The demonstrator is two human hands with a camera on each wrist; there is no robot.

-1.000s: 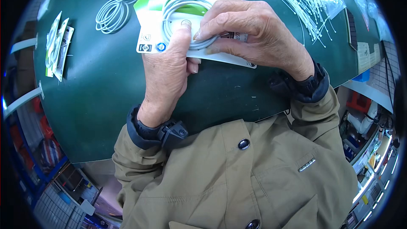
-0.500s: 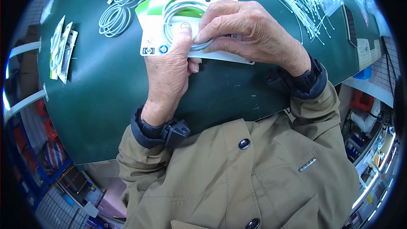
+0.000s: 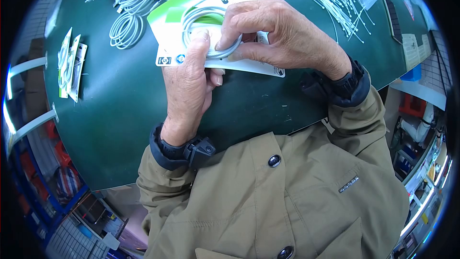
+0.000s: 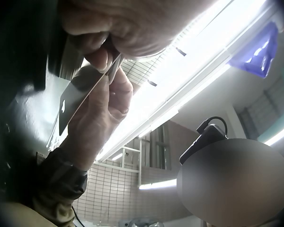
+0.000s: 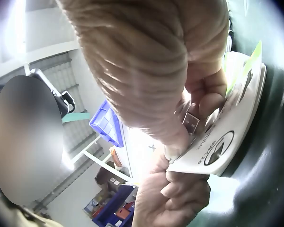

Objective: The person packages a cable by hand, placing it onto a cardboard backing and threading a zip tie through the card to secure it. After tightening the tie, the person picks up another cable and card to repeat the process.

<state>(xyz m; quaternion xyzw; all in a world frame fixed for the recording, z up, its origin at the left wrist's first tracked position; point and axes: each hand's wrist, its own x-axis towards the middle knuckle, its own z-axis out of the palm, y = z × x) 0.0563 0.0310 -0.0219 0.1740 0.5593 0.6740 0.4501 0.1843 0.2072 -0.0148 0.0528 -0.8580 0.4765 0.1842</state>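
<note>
A pale grey, round-coiled cable (image 3: 186, 25) lies on a green-and-white printed card (image 3: 165, 43), up at twelve o'clock over the dark green table (image 3: 115, 124). The left hand (image 3: 187, 86) grips the card at seven o'clock, thumb on its face, seemingly steadying it; the right hand (image 3: 292, 38), grip nearly closed, pinches the coil at five.

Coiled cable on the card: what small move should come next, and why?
Probably the right hand should press the USB plug flat to the printed card: the plug shows by its fingers, while the left hand grips the card, thumb over the coiled cable.
</note>
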